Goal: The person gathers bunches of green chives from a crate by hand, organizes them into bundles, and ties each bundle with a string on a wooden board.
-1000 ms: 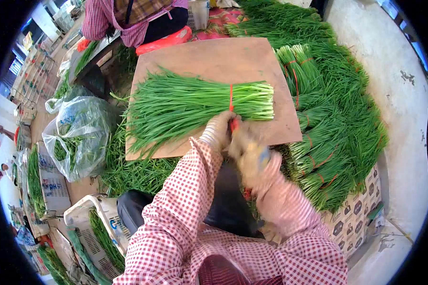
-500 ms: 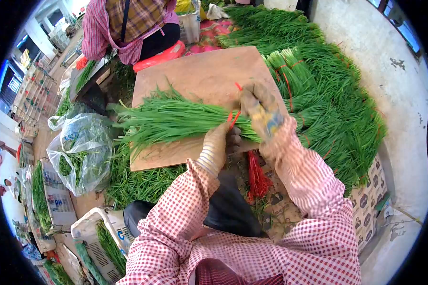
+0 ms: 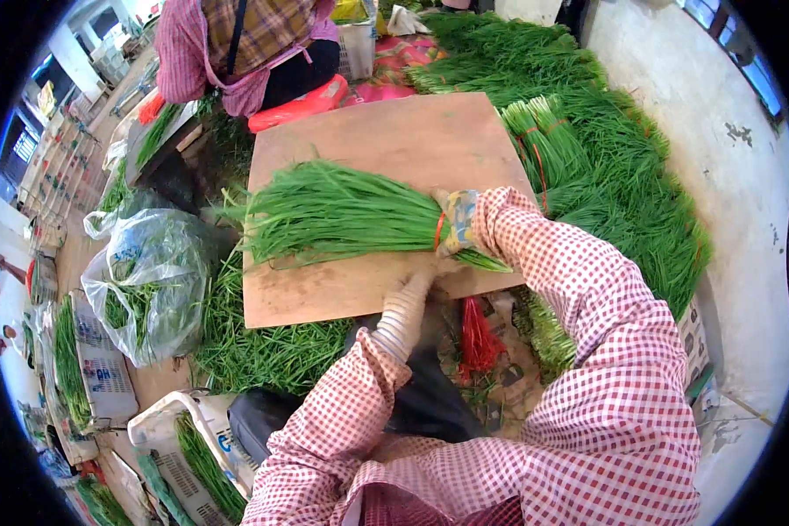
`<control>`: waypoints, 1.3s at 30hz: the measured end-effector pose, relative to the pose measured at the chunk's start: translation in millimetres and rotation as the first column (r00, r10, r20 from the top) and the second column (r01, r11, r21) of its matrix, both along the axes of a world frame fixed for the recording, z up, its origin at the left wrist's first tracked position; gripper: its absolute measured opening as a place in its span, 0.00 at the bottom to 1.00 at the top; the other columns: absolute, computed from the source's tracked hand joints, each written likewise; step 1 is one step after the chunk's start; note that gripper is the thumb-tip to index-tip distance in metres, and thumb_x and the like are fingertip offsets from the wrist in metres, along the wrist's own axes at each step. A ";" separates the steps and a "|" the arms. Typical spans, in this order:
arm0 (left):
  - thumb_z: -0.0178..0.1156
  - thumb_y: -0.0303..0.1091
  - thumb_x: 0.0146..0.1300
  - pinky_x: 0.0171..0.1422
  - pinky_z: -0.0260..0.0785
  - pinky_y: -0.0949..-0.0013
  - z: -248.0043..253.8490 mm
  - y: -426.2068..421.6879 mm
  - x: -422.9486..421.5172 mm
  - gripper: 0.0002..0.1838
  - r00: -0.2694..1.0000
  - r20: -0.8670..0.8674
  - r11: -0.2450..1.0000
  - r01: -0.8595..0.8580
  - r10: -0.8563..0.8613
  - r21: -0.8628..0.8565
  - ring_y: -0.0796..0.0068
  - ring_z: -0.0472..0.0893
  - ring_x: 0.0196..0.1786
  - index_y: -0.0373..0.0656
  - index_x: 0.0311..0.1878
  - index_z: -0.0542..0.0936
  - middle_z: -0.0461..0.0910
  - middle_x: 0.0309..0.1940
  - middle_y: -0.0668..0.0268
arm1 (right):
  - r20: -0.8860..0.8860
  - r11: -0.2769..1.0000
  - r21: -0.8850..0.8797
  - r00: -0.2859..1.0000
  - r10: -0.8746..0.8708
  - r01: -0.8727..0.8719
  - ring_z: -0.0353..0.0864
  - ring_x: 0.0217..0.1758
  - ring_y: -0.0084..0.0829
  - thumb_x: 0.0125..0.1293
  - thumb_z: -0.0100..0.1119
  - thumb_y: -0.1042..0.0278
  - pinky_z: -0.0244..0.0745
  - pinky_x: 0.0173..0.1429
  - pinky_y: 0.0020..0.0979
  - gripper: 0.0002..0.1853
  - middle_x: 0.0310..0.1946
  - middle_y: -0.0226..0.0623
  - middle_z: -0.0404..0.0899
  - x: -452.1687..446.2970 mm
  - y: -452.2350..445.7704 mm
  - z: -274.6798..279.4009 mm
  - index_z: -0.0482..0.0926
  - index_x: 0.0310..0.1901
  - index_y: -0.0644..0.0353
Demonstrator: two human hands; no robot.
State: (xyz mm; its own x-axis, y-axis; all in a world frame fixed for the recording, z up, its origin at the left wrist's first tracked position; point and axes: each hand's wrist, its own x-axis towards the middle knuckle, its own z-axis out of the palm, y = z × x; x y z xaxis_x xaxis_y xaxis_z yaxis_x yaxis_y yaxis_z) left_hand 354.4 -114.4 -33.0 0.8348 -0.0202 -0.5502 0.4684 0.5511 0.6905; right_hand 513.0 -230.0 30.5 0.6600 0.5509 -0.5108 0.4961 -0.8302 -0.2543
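A bundle of long green chives (image 3: 351,210) lies across the brown board (image 3: 368,127), its leafy ends to the left and cut ends to the right. A red tie (image 3: 440,231) circles it near the cut ends. My right hand (image 3: 458,223), in a worn glove, is wrapped round the bundle just right of the tie. Below the bundle, at the board's front edge, is my left hand (image 3: 416,287), also gloved; its fingers are blurred and partly hidden. Red ties (image 3: 480,337) hang in a bunch below the board's front edge.
Tied chive bundles (image 3: 548,140) and a large heap of chives (image 3: 631,193) fill the right side by the wall. Loose greens (image 3: 267,351) lie left of my knees, near a clear plastic bag (image 3: 153,289) and a white crate (image 3: 210,421). Another person (image 3: 245,53) sits ahead.
The red tie now sits round the bundle, where its ends stuck up before. My right hand has come down onto the bundle. My left hand has left the tie and moved down toward the board's edge.
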 end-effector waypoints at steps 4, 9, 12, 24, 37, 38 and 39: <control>0.64 0.39 0.61 0.49 0.72 0.62 -10.5 5.4 -16.5 0.17 0.975 0.065 0.939 0.222 -0.213 -0.264 0.70 0.78 0.43 0.43 0.51 0.77 0.80 0.41 0.66 | -0.247 0.979 0.188 0.968 -0.033 0.081 0.76 0.57 0.38 0.44 0.76 0.48 0.71 0.60 0.35 0.43 0.55 0.46 0.77 -0.9 -11.0 28.4 0.71 0.59 0.63; 0.64 0.44 0.61 0.62 0.69 0.58 16.1 12.8 -21.4 0.26 0.975 0.200 0.907 0.167 -0.094 -0.386 0.65 0.74 0.57 0.42 0.60 0.72 0.77 0.53 0.62 | -0.382 0.812 0.542 0.924 0.011 0.215 0.78 0.54 0.34 0.42 0.77 0.46 0.72 0.57 0.34 0.40 0.49 0.42 0.80 -46.6 -32.7 -17.8 0.75 0.54 0.63; 0.66 0.42 0.59 0.63 0.69 0.59 48.9 14.8 -11.2 0.28 0.914 0.382 0.941 0.004 0.133 -0.337 0.65 0.75 0.57 0.42 0.60 0.71 0.76 0.54 0.62 | -0.197 0.615 0.763 0.978 -0.071 0.198 0.78 0.54 0.35 0.42 0.77 0.48 0.72 0.58 0.35 0.42 0.49 0.43 0.80 -88.7 -22.8 3.2 0.72 0.58 0.63; 0.70 0.16 0.45 0.46 0.79 0.63 44.0 12.6 75.8 0.38 0.520 0.853 0.977 -0.163 -0.036 0.141 0.65 0.80 0.47 0.40 0.62 0.67 0.77 0.51 0.62 | -0.008 0.316 0.946 0.980 -0.197 0.071 0.77 0.57 0.38 0.45 0.75 0.60 0.74 0.59 0.38 0.41 0.54 0.45 0.78 -55.6 -14.5 -17.7 0.68 0.62 0.61; 0.46 0.52 0.70 0.68 0.61 0.53 -22.9 25.4 -11.4 0.28 0.928 0.372 1.000 0.003 -0.003 0.001 0.59 0.71 0.62 0.40 0.64 0.68 0.72 0.59 0.58 | 0.445 0.985 0.062 0.888 0.119 -0.163 0.79 0.55 0.43 0.57 0.60 0.59 0.75 0.53 0.43 0.25 0.53 0.40 0.79 -30.4 80.9 -22.5 0.72 0.57 0.51; 0.50 0.46 0.70 0.65 0.65 0.57 18.8 9.4 -30.2 0.24 0.927 0.373 0.991 0.009 0.042 -0.133 0.62 0.73 0.58 0.39 0.62 0.69 0.75 0.55 0.58 | 0.455 0.972 -0.076 0.859 0.232 -0.222 0.78 0.56 0.43 0.58 0.59 0.58 0.74 0.54 0.45 0.24 0.54 0.39 0.78 -43.5 77.6 -12.3 0.72 0.58 0.51; 0.53 0.38 0.67 0.63 0.66 0.61 51.4 -2.0 -40.7 0.21 0.897 0.438 0.993 -0.102 0.067 0.058 0.65 0.74 0.56 0.38 0.60 0.70 0.76 0.52 0.59 | 0.445 0.967 -0.079 0.860 0.252 -0.242 0.78 0.56 0.43 0.58 0.59 0.58 0.74 0.54 0.45 0.24 0.54 0.39 0.78 -31.8 80.3 -29.6 0.72 0.58 0.51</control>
